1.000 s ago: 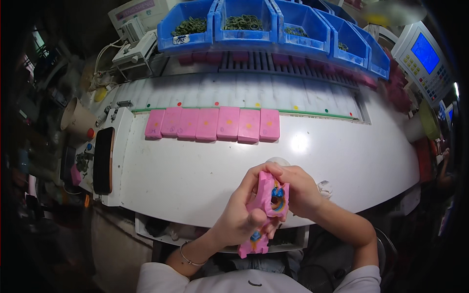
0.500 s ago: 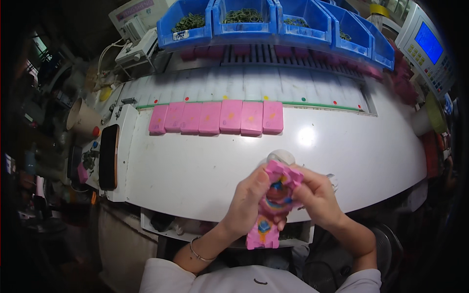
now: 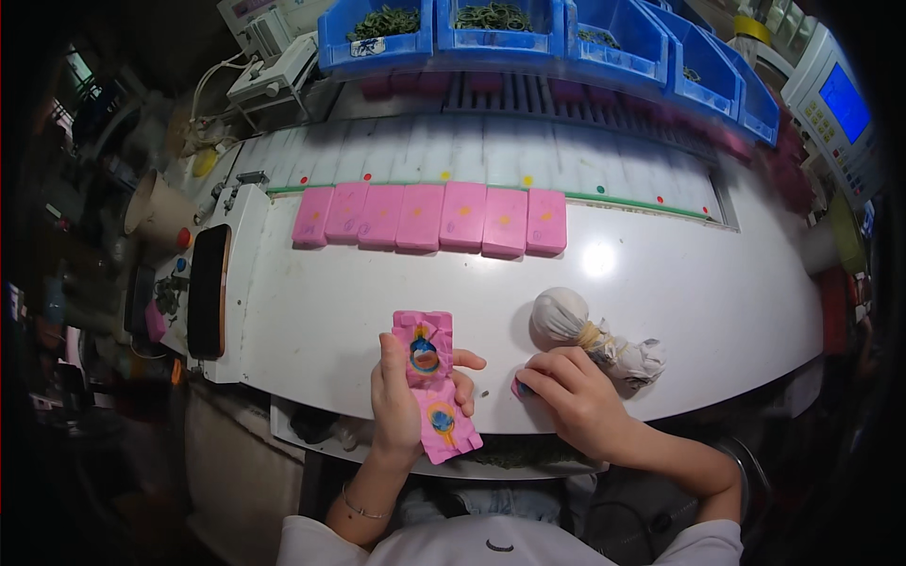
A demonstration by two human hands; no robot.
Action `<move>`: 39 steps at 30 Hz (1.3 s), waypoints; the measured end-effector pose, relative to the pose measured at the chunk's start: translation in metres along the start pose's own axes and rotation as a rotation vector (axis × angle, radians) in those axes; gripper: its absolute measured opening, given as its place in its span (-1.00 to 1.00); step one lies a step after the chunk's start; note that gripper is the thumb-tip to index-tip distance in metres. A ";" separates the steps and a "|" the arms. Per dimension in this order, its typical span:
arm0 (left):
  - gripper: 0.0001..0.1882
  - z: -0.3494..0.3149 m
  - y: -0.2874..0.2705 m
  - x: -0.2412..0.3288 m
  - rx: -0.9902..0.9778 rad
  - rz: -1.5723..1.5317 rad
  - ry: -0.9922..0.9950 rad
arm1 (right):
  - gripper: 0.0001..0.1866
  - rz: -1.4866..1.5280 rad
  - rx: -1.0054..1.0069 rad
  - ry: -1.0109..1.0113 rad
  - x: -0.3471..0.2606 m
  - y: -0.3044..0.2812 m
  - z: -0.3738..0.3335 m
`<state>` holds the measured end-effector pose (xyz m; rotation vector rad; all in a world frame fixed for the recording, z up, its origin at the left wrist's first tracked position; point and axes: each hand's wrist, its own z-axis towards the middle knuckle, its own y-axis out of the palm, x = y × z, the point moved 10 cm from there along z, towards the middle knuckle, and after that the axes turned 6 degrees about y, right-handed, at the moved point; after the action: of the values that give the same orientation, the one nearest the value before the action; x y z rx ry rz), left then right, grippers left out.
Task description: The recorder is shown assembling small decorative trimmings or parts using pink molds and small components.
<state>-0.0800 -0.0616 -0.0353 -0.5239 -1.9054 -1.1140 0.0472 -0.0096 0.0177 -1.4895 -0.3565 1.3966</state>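
Observation:
My left hand (image 3: 396, 410) grips a pink two-part mould piece, its fingers behind it and the thumb along its left edge. The upper pink part (image 3: 424, 347) has a ring-shaped cavity coloured blue and orange. Below it, tilted, the lower pink part (image 3: 442, 422) has a blue and yellow hollow. I cannot tell whether the two parts are joined. Low over the table, my right hand (image 3: 587, 406) pinches a small pink piece (image 3: 519, 385) with a blue spot, mostly hidden by the fingers. Just beyond that hand lies a white cloth pouch (image 3: 562, 314) tied with a yellowish band.
Several pink blocks (image 3: 418, 217) stand in a row on the white table (image 3: 321, 321). Blue bins (image 3: 500, 42) with green bits hang at the back. A phone (image 3: 209, 292) lies at the left, a blue-screened control panel (image 3: 843, 102) at the right. An open drawer (image 3: 377, 459) sits below.
My hands have moved apart. The left has carried the pink mould parts leftward; the right has gone down to the table with a small pink piece. The cloth pouch is now uncovered.

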 end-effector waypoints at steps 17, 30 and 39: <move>-0.46 -0.001 0.013 0.004 -0.157 0.082 0.276 | -0.62 -0.350 0.334 -0.144 -0.018 -0.030 0.007; -0.35 -0.003 0.015 0.007 -0.153 0.285 0.383 | -0.79 -0.554 0.197 -0.087 -0.007 -0.039 0.037; -0.42 -0.005 0.013 0.006 -0.185 0.165 0.378 | -0.79 -0.138 -0.065 0.168 0.020 -0.039 0.055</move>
<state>-0.0718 -0.0598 -0.0221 -0.5198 -1.4175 -1.1915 0.0213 0.0479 0.0483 -1.5929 -0.3942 1.1525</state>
